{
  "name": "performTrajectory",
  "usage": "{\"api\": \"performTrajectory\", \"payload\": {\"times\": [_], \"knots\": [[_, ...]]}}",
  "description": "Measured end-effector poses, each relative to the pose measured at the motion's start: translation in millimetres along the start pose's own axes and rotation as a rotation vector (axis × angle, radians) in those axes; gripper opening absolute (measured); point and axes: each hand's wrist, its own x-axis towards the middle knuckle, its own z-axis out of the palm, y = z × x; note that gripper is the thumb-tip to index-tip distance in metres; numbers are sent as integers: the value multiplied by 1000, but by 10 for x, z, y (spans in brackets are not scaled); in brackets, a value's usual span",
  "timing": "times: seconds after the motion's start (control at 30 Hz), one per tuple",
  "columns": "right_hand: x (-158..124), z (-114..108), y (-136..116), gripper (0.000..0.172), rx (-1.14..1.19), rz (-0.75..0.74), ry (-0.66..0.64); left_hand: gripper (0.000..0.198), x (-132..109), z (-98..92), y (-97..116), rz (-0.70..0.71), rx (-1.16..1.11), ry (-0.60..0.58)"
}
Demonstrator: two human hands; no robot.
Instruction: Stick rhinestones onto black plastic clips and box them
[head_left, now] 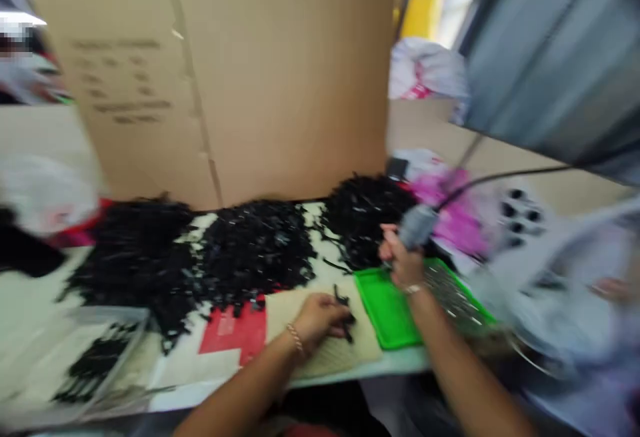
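My left hand [320, 320] is closed on a small, slim black part [344, 310], holding it over a tan pad [330, 360]. The part stands roughly lengthwise; motion blur hides its details. My right hand [406, 262] grips a grey corded electric screwdriver [419, 225] above a green tray [393, 331]. Its tip cannot be made out behind the hand. In the right side of the tray lie many small silvery metal pieces [453, 297], apparently screws. Beyond my hands are three heaps of black parts: a left heap [140, 243], a middle heap [257, 250] and a right heap [367, 217].
A tall cardboard sheet [290, 77] stands behind the heaps. A clear plastic box [143, 330] with black parts [97, 363] sits at front left. The tool's cord [505, 175] runs off to the right, past pink plastic [455, 217] and white bags. A red sheet [235, 330] lies left of the pad.
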Motion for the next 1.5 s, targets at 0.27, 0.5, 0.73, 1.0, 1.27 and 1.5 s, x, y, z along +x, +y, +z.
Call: {"api": "performTrajectory", "payload": {"times": [0.27, 0.5, 0.73, 1.0, 1.27, 1.5], "knots": [[26, -519, 84, 39, 60, -11, -26, 29, 59, 0, 25, -4, 140, -47], [-87, -600, 90, 28, 137, -16, -121, 32, 26, 27, 29, 2, 146, -44], [-98, -646, 179, 26, 89, -13, -139, 22, -11, 56, 83, -29, 150, -27], [-91, -635, 165, 30, 56, 11, -135, 16, -28, 66, 79, -22, 158, -14], [-99, -643, 168, 30, 39, 6, -161, 14, -23, 84, 89, -28, 160, -16], [-111, -653, 204, 32, 31, 12, -153, 19, -21, 65, 85, -32, 160, -14]]}}
